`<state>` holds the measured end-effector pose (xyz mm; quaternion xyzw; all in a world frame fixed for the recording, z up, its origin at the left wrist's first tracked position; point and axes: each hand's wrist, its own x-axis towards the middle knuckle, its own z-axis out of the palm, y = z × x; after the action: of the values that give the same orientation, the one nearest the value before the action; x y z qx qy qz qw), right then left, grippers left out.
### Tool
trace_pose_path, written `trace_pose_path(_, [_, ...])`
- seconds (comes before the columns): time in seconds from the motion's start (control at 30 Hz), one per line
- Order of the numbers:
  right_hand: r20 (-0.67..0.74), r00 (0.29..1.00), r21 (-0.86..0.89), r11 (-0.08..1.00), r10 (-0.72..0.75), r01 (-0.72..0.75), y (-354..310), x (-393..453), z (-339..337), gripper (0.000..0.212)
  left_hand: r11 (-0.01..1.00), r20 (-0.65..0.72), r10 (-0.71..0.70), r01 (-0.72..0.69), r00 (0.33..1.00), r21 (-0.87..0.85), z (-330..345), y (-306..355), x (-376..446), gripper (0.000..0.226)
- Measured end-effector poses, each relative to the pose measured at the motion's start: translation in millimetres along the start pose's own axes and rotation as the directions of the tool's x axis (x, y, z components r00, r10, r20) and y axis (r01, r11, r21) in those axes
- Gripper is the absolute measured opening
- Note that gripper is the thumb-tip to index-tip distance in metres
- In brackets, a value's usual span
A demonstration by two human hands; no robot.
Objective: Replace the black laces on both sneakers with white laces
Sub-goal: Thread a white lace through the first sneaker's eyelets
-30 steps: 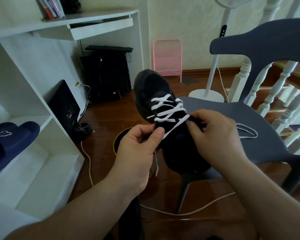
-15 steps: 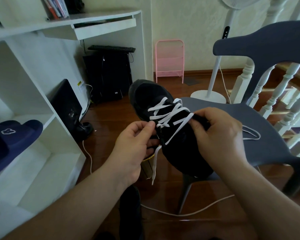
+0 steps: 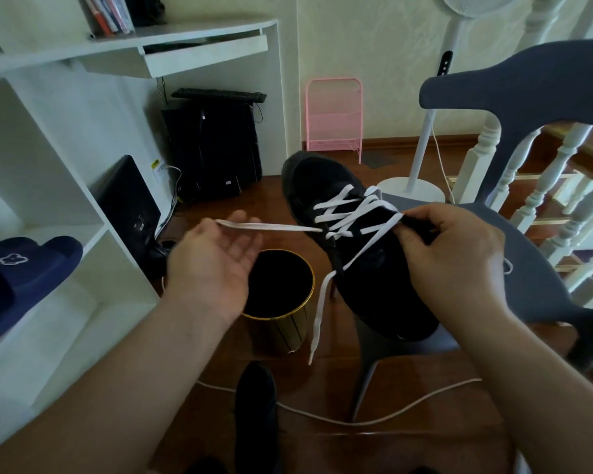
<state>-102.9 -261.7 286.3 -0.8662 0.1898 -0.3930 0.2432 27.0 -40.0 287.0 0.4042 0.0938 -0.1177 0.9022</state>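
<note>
black sneaker [image 3: 350,241] propped toe-away on the front edge of the grey chair [image 3: 534,268], heel hanging off toward the camera. white lace [image 3: 353,213] already crossed through several rows of eyelets from the toe up; top of the shoe not yet threaded, as far as can be made out. one lace end drawn out taut to the left, lying across the fingers of the left hand [image 3: 216,258]; palm up, fingers nearly straight, lace seemingly draped over rather than pinched, though blur makes that hard to settle. other end dangling loose off the near side of the shoe, tip just beside the round gold-rimmed bin [image 3: 281,302]. right hand [image 3: 456,254] curled over the shoe's collar, thumb and fingers pinching the edge beside the top crossing, steadying it.

likely mid-lacing on this shoe: pulling slack through after a crossing. next move probably calls for a proper pinch on the taut end, then feeding its tip into the next free eyelet while holding the shoe steady. second dark shoe [image 3: 255,408] on the floor below, laces not readable. white cord [image 3: 356,419] trailing across the wood floor; white shelves [image 3: 65,206] at left.
</note>
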Motion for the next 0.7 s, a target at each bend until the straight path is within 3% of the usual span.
trace_pose_path(0.07, [-0.011,1.0,-0.009,1.0,-0.001,0.001,-1,-1,0,0.014,1.0,0.046,0.015,-0.015,0.999,-0.003,-2,8,5,0.017])
trace_pose_path(0.13, [-0.008,1.0,-0.015,1.0,-0.013,0.013,-3,-3,2,0.015,0.96,0.13,0.026,-0.061,0.991,0.272,-2,5,3,0.021])
trace_pose_path(0.17, [-0.003,1.0,-0.013,1.0,-0.02,0.019,-5,-4,3,0.015,0.872,0.186,0.035,-0.121,0.982,0.474,-1,-1,-1,0.018])
trace_pose_path(0.23, [0.009,1.0,0.001,1.0,-0.026,0.026,-8,-6,4,0.014,0.602,0.304,-0.01,-0.237,0.953,0.763,0,-15,-10,0.024])
trace_pose_path(0.3, [0.012,0.999,0.016,0.999,-0.035,0.035,-11,-7,5,0.013,0.459,0.365,-0.052,-0.302,0.93,0.836,0,-25,-18,0.034])
trace_pose_path(0.4, [-0.003,0.998,0.024,0.998,-0.063,0.063,-14,-9,5,0.013,0.368,0.436,-0.012,-0.401,0.9,0.839,-5,-31,-20,0.032])
trace_pose_path(0.5, [-0.014,0.997,0.027,0.997,-0.077,0.077,-17,-10,5,0.013,0.379,0.466,0.017,-0.437,0.885,0.816,-8,-32,-16,0.024])
trace_pose_path(0.63, [-0.018,0.997,0.032,0.997,-0.069,0.07,-14,-8,3,0.013,0.645,0.433,-0.121,-0.261,0.893,0.719,-6,-25,-12,0.013])
trace_pose_path(0.7, [-0.021,0.998,0.032,0.997,-0.064,0.065,-11,-7,1,0.014,0.697,0.452,-0.255,-0.162,0.855,0.699,-8,-17,-11,0.015])
